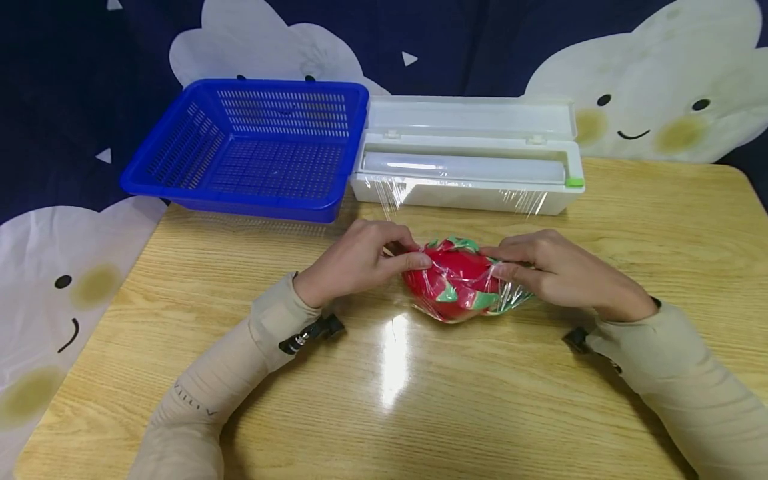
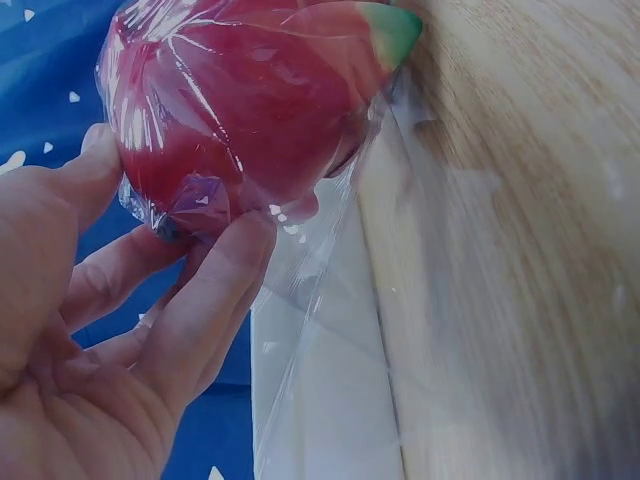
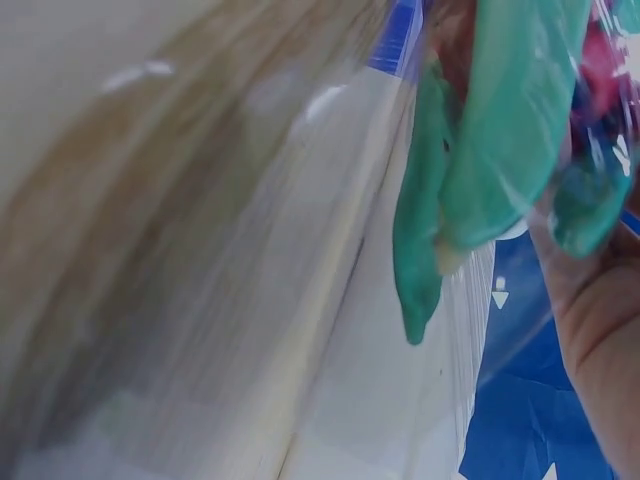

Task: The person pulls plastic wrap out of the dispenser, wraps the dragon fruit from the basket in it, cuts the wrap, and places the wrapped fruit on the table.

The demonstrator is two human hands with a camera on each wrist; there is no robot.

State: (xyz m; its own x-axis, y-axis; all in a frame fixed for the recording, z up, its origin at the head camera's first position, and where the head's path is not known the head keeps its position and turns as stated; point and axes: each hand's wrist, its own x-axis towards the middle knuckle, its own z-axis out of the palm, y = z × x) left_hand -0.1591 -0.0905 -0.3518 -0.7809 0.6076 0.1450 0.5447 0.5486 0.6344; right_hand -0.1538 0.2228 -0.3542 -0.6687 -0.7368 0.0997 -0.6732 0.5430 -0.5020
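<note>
A red dragon fruit (image 1: 459,267) with green scale tips lies between both hands, under clear, shiny cling film (image 1: 513,295). The left hand (image 1: 360,259) grips the fruit's left end, thumb on top; in the left wrist view its thumb and fingers (image 2: 215,290) press the wrinkled film against the red skin. At the other end, the right hand (image 1: 555,270) pinches the film-covered fruit between thumb and fingers. Long green scales (image 3: 510,130) fill much of the right wrist view and hide most of that hand. Film stretches from the fruit toward the white dispenser box (image 1: 462,195).
The dispenser's lid (image 1: 468,119) stands open behind its film roll (image 1: 474,167), with a green piece (image 1: 574,182) at the right end. To its left, a blue plastic basket (image 1: 258,205) sits at the back of the wooden table (image 1: 456,400). A cloud-patterned cloth hangs behind.
</note>
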